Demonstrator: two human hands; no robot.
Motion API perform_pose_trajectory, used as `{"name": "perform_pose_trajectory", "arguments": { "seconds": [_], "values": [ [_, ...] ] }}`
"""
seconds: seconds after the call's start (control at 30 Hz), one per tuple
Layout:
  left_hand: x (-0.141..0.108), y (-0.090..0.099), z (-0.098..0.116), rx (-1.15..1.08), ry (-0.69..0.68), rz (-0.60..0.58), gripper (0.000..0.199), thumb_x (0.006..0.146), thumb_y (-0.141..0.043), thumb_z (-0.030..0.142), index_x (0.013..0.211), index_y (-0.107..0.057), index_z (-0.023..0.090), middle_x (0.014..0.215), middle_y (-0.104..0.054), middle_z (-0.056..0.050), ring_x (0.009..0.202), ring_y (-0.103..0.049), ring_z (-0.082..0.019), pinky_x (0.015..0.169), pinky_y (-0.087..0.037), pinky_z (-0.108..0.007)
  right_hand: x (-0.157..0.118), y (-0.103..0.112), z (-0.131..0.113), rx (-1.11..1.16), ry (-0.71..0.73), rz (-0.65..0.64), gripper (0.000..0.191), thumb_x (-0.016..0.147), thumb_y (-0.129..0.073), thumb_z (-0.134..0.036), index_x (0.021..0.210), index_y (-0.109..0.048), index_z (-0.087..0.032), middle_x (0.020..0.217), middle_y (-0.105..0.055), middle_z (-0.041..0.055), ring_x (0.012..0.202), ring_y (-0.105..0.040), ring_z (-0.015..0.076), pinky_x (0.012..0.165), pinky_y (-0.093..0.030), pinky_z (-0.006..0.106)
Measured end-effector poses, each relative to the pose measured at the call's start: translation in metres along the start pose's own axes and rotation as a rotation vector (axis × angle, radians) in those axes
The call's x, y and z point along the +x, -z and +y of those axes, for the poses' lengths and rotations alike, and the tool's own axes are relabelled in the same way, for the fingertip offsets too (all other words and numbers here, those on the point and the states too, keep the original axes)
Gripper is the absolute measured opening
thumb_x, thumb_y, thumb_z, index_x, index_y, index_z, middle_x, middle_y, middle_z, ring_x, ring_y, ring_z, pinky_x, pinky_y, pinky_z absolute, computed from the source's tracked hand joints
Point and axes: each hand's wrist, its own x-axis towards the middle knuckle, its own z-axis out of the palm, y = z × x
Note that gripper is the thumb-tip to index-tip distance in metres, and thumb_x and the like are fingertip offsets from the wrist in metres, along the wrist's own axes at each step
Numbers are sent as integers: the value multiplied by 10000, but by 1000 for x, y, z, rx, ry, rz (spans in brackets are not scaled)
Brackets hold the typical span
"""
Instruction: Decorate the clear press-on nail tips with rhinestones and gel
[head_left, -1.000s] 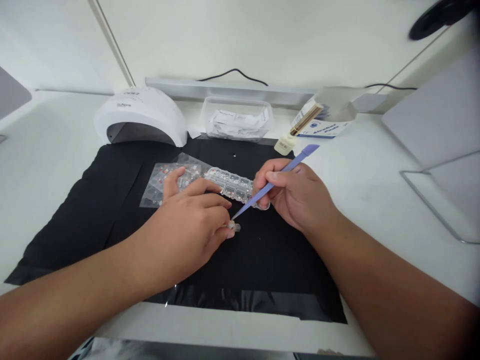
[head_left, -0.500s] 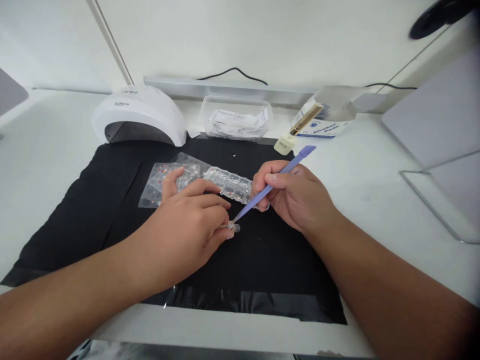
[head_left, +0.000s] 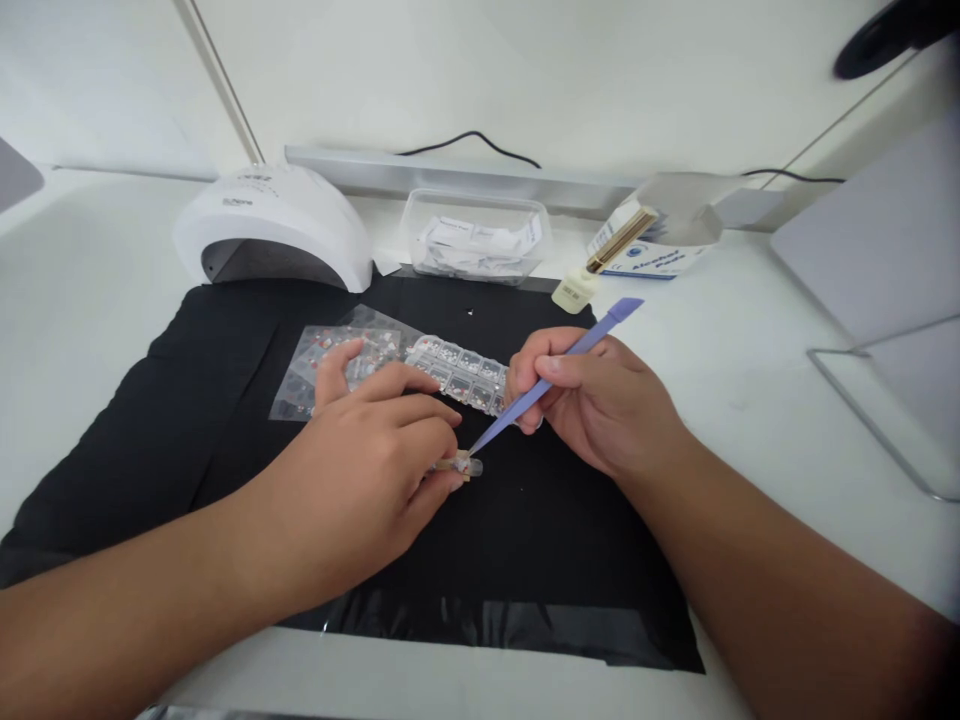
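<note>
Between the thumb and index finger of my left hand (head_left: 375,455) is a small stick-like holder bearing a clear nail tip (head_left: 475,467), held over the black mat (head_left: 525,560). My right hand (head_left: 592,395) grips a purple pen-like tool (head_left: 574,352), whose thin point touches or nearly touches the nail tip. Behind the fingers lies a clear compartment case (head_left: 469,375) with tiny decorations, its right end partly hidden by my right hand. Clear sheets (head_left: 296,375) with small red and white decorations lie beside it, partly under my raised left little finger.
A white dome lamp (head_left: 277,225) stands at the back left. Behind the mat are a clear tub of white packets (head_left: 476,240), a bottle with a gold cap (head_left: 574,292) and an alcohol pads box (head_left: 664,255). A metal-framed stand (head_left: 877,400) is at the right.
The view has shifted slightly. The holder in my left hand has turned a little, showing more of its tan part near the tool's point. Both hands keep their grip.
</note>
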Motion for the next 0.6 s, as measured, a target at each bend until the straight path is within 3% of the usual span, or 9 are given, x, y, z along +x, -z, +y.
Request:
{"name": "perform_pose_trajectory", "arguments": {
  "seconds": [0.6],
  "values": [
    [0,-5,0,-25,-13,73,157,876,-619,212,745,-701,238,938,-768,56,1083,-626,-216,1135,-88,-553,-3,3,0,-28,-38,-21,169,780,-647,-256,654,-700,-157,488,-608,5,451,-563,122,488,-417,255]
  ]
}}
